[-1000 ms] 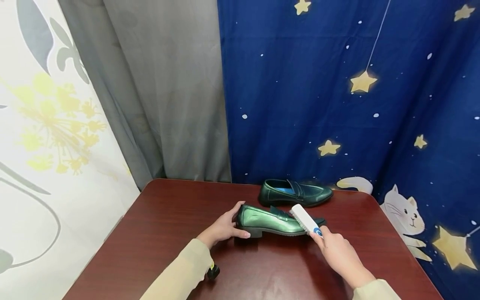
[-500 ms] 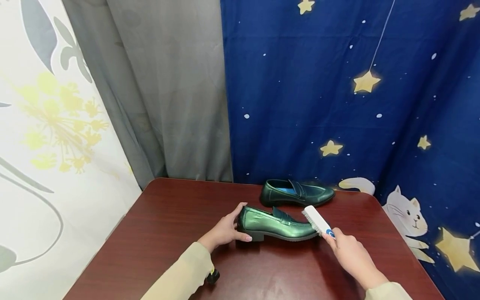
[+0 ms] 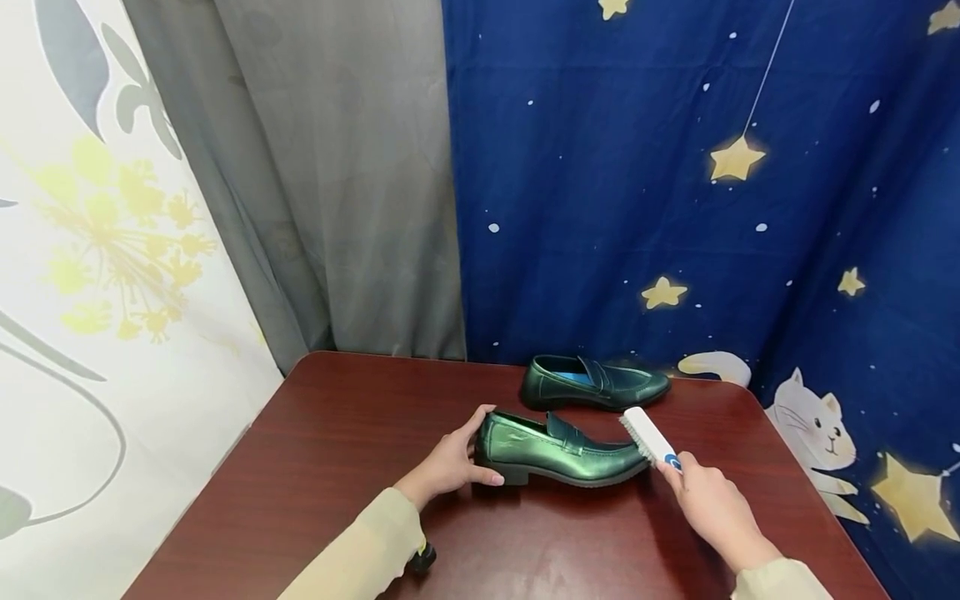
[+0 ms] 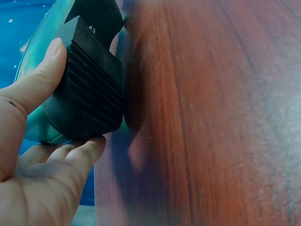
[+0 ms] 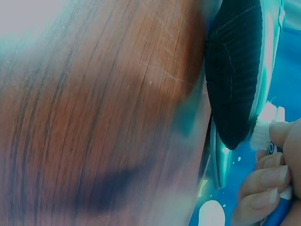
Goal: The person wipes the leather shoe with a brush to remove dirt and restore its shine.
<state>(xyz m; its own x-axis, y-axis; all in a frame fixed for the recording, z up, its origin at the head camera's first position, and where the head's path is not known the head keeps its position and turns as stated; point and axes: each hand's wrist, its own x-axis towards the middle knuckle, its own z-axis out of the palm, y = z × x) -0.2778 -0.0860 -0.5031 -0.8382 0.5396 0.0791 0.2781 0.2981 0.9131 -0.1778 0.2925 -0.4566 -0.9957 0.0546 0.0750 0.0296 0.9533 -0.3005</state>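
Note:
A shiny dark green loafer (image 3: 525, 450) is gripped at its heel by my left hand (image 3: 446, 462), thumb on the near side. The left wrist view shows that thumb against the ridged black heel block (image 4: 94, 84), fingers curled behind the heel. My right hand (image 3: 712, 504) holds a white brush (image 3: 649, 435) by its handle, bristles toward the shoe. Those bristles (image 5: 263, 129) are right at the toe, beside the black sole (image 5: 235, 70) in the right wrist view. The sole faces partly toward me, tilted off the tabletop.
A matching loafer (image 3: 633, 387) with a blue insole stands behind, near the far edge of the reddish-brown table (image 3: 360, 400). By the left sleeve sits a small black object (image 3: 423, 557). Grey and blue star-patterned curtains (image 3: 600, 208) hang behind the table.
The brush in my right hand has moved right along the shoe's upper to the toe. Held by my left hand, the shoe's toe has swung slightly toward me.

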